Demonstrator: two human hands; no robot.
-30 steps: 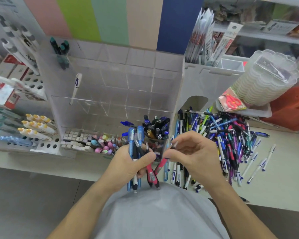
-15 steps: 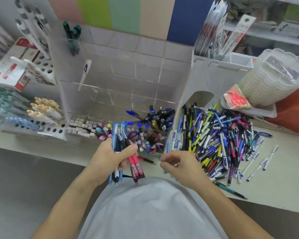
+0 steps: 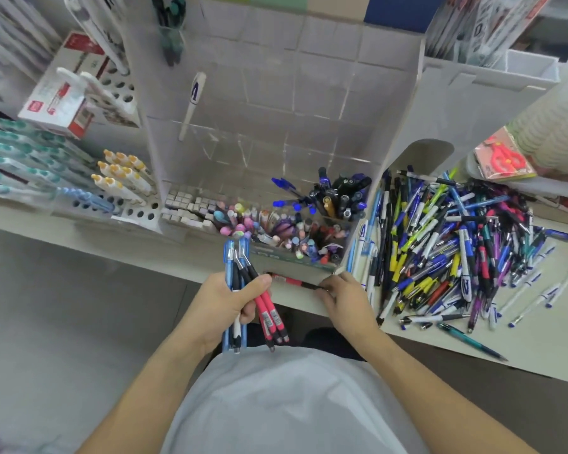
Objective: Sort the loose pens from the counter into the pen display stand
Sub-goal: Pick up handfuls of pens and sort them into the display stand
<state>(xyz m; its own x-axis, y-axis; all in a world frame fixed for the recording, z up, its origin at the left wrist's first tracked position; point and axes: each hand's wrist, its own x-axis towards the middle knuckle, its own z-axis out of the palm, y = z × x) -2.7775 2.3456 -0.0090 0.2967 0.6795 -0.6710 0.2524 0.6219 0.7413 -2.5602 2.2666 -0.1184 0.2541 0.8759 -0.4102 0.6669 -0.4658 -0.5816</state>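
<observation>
Clear acrylic pen display stand [image 3: 276, 103] at the back of the pale surface [image 3: 538, 348], its walls divided into tiers of small compartments; most upper compartments hold nothing visible, one white pen [image 3: 192, 103] leans in an upper row and a few dark green pens [image 3: 169, 24] stand in the top left cell. Front row of the stand: small grey caps at left, pastel-capped pens in the middle, dark blue and black pens [image 3: 338, 194] at right. Left hand [image 3: 223, 303]: fingers and thumb curled round a bundle of pens [image 3: 253, 296], blue-and-white barrels together with red-and-black ones, held roughly upright in front of the stand. Right hand [image 3: 348, 299]: fingertips pinching one end of a single red pen [image 3: 289, 281], which lies nearly flat on the surface just before the stand's base, its other end near the left thumb. Loose pens [image 3: 456, 247], a mixed heap of blue, yellow, black, purple and white barrels, right of the stand; several white pens and one teal pen [image 3: 469, 340] lie apart at the heap's edge. Perforated white rack [image 3: 125, 188] with yellow-capped markers, left of the stand
</observation>
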